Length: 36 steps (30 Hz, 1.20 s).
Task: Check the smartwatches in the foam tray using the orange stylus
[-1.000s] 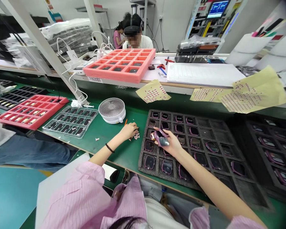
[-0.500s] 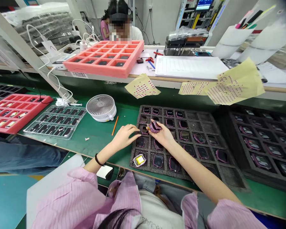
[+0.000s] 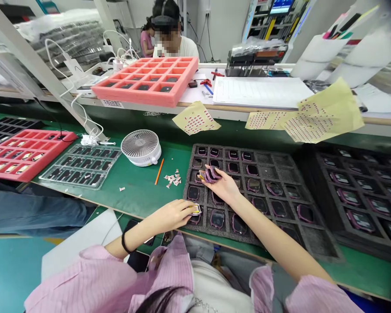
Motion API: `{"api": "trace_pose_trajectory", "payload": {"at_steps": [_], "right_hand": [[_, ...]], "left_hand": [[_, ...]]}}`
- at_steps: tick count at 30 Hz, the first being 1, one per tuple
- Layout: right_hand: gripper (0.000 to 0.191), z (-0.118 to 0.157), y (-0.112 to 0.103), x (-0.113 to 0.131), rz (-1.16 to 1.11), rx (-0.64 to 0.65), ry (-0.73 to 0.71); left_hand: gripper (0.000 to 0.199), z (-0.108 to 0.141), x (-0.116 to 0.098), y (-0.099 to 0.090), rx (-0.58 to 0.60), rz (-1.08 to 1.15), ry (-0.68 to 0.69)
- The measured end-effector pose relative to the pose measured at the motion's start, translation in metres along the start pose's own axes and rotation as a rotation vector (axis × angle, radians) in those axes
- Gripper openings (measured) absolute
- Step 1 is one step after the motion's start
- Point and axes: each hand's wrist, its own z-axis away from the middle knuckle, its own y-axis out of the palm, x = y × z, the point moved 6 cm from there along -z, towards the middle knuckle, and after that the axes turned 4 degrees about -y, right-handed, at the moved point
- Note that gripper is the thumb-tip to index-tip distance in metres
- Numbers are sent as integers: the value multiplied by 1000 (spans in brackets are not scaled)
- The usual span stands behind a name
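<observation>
My left hand (image 3: pixel 179 214) pinches a pale, clear-edged watch case with a yellow patch (image 3: pixel 196 210), lifted at the near left corner of the dark foam tray (image 3: pixel 319 238). Beneath it, a purple watch case (image 3: pixel 195 219) shows in that corner compartment. Above the tray's left half, my right hand (image 3: pixel 224 186) is closed around purple watch cases (image 3: pixel 211 174), seemingly stacked; their exact number is unclear. A small yellowish bit (image 3: pixel 201 175) shows at its fingertips. Purple-rimmed watch cases with dark faces fill many other compartments.
A white fan (image 3: pixel 141 148), an orange stick (image 3: pixel 159 171) and small white scraps (image 3: pixel 173 178) lie left of the tray. Further left are a clear plastic tray (image 3: pixel 97 182) and a pink foam tray (image 3: pixel 29 174). Another dark tray (image 3: pixel 332 221) stands right. A person sits behind the shelf.
My left hand has moved down toward the near edge and taken hold of the pale watch case, uncovering the white scraps. My right hand stays in place with the purple cases.
</observation>
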Motion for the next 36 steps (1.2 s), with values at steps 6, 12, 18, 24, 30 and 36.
{"api": "trace_pose_trajectory", "payload": {"at_steps": [6, 12, 18, 24, 30, 36], "right_hand": [[28, 2, 6, -1, 26, 81, -21], [27, 3, 7, -7, 139, 82, -23], [15, 0, 5, -11, 116, 71, 2], [25, 3, 11, -11, 125, 68, 38], [23, 3, 5, -4, 74, 2, 20], [20, -2, 3, -1, 103, 35, -35]], "left_hand": [[23, -10, 17, 10, -105, 19, -72], [34, -47, 56, -28, -324, 505, -394], [35, -103, 69, -28, -209, 554, -418], [35, -124, 70, -18, -69, 502, -369], [40, -113, 68, -28, -144, 484, -329], [50, -89, 56, -29, -167, 389, -357]]}}
